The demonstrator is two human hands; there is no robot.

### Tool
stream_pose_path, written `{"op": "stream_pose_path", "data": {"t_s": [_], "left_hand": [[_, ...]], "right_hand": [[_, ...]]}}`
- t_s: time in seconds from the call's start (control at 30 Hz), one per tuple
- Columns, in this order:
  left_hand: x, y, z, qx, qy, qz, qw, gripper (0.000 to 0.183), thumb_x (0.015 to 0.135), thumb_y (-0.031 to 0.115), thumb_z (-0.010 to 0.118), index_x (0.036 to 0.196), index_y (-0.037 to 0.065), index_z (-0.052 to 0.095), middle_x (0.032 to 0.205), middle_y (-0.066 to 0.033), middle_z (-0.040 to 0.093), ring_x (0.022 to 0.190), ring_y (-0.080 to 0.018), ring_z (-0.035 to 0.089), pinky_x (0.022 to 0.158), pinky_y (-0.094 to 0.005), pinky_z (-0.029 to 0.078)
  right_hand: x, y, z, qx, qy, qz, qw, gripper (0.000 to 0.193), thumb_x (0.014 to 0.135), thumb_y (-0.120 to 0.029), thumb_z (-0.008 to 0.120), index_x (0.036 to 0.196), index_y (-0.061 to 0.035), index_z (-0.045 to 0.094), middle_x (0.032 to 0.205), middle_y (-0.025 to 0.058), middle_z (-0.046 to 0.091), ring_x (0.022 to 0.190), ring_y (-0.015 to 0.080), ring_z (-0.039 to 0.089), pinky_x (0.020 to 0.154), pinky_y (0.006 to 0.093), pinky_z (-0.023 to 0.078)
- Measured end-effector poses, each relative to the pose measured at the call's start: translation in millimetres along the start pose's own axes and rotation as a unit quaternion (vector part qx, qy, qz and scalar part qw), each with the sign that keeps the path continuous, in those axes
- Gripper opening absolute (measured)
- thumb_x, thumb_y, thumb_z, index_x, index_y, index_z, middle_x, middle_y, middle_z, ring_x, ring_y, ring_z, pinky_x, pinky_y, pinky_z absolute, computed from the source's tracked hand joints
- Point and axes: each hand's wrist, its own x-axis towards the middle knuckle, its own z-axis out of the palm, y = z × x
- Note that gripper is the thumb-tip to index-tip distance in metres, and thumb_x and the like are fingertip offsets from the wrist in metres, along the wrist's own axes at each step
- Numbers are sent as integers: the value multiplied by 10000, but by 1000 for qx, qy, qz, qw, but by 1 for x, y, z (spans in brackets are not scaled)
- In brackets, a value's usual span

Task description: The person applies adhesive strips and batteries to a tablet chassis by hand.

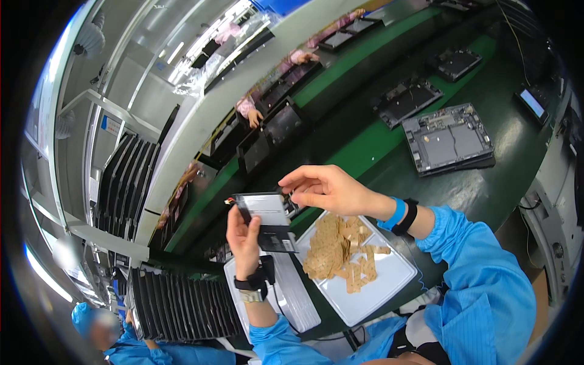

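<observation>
A flat battery pack (266,210), silver-grey above and black below, is gripped at its left side by my left hand (243,240), thumb across its face. A short coloured wire lead sticks out at its upper left corner. My right hand (331,191) hovers by the pack's upper right edge, fingers bent and apart from the thumb. Something small and dark shows under that thumb; I cannot tell whether it is touched. Beneath my hands, a white tray (389,283) carries a heap of tan paper-like pieces (331,246).
An opened device chassis (453,143) lies right on the green bench, with more dark units (407,100) behind. Across the bench, another person's hand (250,114) is near dark panels (283,125). Racked black panels (182,304) stand left, near a person in blue (140,350).
</observation>
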Motion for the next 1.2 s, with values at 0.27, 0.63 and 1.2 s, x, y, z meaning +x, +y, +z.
{"op": "stream_pose_path", "data": {"t_s": [0.27, 0.63, 1.2], "left_hand": [[10, -27, 35, -57, -5, -30, 998, 506, 1010, -15, 641, 1482, -56, 462, 1329, -105, 658, 1208, -166, 626, 1068, -317, 478], [20, -42, 55, -163, 11, -53, 985, 458, 1019, -2, 629, 1444, -22, 461, 1279, -124, 698, 1166, -159, 663, 1029, -306, 513], [32, -48, 62, -211, 74, -51, 973, 533, 1042, 45, 619, 1530, -23, 415, 1337, -150, 682, 1196, -167, 651, 1034, -313, 513]], "right_hand": [[1, 2, -8, -24, 48, 11, 998, 242, 955, -6, 721, 1191, 48, 721, 1043, 118, 763, 915, 136, 720, 869, 291, 603], [16, 22, -28, -37, 100, 0, 994, 223, 967, 43, 682, 1183, 57, 736, 1013, 121, 770, 842, 121, 713, 794, 267, 608], [5, 27, 3, -66, 144, 39, 987, 208, 956, 7, 720, 1152, 78, 721, 1028, 130, 768, 876, 133, 733, 805, 258, 614]]}}
